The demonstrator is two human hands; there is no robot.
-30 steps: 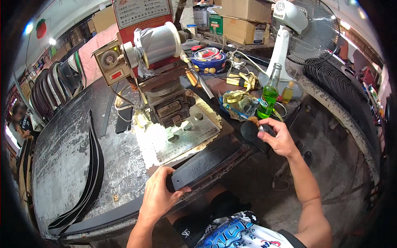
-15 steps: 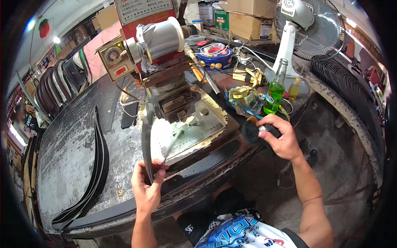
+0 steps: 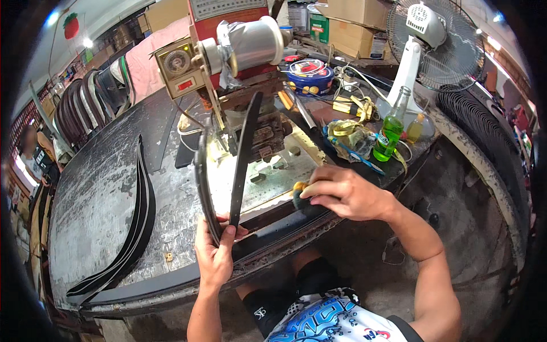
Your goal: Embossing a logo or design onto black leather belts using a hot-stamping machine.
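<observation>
Gripping black strips (image 3: 244, 157) by their lower ends in the left hand (image 3: 214, 253), lengthwise upward from it. Pinching a dark pad (image 3: 300, 201) in the right hand (image 3: 354, 194) — with the strips apart, to its left.

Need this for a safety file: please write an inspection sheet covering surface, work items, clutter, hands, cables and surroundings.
Surface: worktable scuffed and patchy; a machine stands on it.
Work items: black strips held upright; small dark pad with a yellow-orange top.
Clutter: green bottle, blue tin, curved strip bundle at left.
Hands: left hand grips the strips near their lower ends; right hand pinches the pad.
Cables: white cable among the clutter; thin cord on the floor.
Surroundings: fan, cardboard boxes, another person far left.
</observation>
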